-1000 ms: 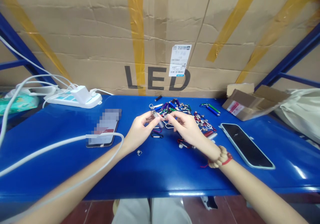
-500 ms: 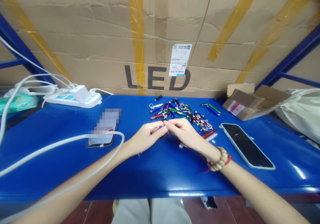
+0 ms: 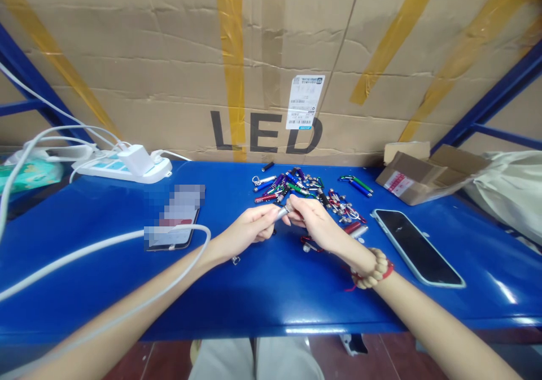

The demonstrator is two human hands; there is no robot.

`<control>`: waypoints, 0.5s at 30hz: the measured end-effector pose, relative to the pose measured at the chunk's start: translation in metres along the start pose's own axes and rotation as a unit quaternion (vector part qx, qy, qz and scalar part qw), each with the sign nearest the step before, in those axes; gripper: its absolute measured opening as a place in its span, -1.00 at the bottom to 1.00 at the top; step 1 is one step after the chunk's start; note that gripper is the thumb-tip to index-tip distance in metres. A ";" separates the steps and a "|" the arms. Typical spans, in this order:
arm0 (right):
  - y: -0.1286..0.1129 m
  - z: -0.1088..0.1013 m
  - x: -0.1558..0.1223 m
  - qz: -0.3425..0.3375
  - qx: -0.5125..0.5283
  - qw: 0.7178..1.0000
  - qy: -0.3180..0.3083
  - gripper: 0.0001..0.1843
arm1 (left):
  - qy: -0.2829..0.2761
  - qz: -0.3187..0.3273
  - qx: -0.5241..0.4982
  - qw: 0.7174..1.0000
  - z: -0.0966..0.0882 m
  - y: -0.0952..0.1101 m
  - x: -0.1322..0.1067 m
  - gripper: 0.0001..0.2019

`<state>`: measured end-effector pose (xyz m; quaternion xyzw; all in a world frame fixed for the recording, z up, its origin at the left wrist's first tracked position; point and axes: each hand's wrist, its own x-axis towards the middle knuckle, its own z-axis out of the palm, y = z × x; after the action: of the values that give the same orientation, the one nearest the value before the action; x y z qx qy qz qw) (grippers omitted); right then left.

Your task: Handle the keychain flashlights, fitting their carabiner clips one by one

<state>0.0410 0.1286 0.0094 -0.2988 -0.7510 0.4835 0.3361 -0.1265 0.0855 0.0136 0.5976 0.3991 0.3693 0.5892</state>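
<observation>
A small silver penlight-like tube (image 3: 283, 213) is held between my two hands above the blue table. My left hand (image 3: 253, 226) is closed around its lower left part. The fingertips of my right hand (image 3: 312, 217) pinch its upper right end. Just beyond my hands lies a pile of small coloured metal flashlights and clips (image 3: 292, 183). Under my right hand, a red tube and a silver tube (image 3: 359, 231) lie side by side, partly hidden. A small metal clip (image 3: 236, 260) rests on the table by my left wrist.
A phone (image 3: 173, 227) lies left, with a white cable (image 3: 127, 236) looping over my left forearm. Another phone (image 3: 417, 247) lies right. An opened small carton (image 3: 432, 171) and a power strip (image 3: 122, 168) stand at the back corners. A large cardboard box (image 3: 178, 75) walls the rear.
The silver tube has turned so its right end points up and shows more. My right fingers have shifted onto that end, and my left fingers have curled more around the tube.
</observation>
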 end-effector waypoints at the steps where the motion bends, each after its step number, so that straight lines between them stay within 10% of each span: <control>1: 0.000 0.000 0.000 0.001 0.008 1.000 0.004 -0.47 | 0.003 0.000 0.000 1.000 0.000 0.000 0.000 -0.55; 15: -0.007 -0.002 0.002 -0.022 -0.006 0.998 0.067 -0.72 | 0.054 0.012 0.029 0.998 -0.002 -0.002 0.002 -0.57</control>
<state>0.0405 0.1288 0.0170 -0.3156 -0.7362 0.4506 0.3942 -0.1273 0.0877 0.0113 0.5984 0.4337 0.3967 0.5445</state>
